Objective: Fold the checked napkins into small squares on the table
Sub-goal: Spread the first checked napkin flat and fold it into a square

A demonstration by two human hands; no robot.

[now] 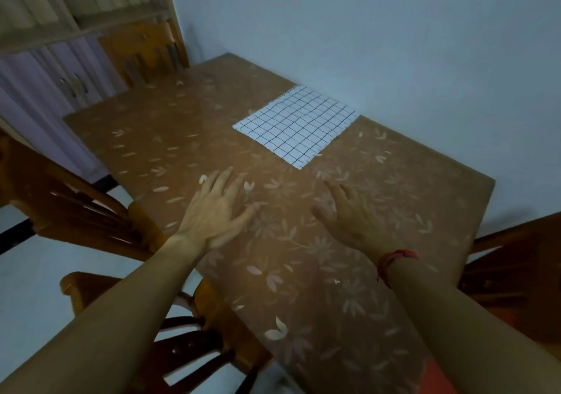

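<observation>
A white napkin with a dark checked grid (296, 125) lies flat and spread out on the far right part of the table (145, 138), close to the wall. My left hand (217, 208) hovers over the table's middle with fingers apart, holding nothing. My right hand (349, 214) is beside it, also open and empty, with a red band on its wrist. Both hands are well short of the napkin, which nothing touches.
The table carries a brown cloth with pale leaf prints. Wooden chairs stand at the left (76, 205), near left (182, 333), far end (145, 53) and right (510, 269). A pale wall (394, 29) runs along the table's right side.
</observation>
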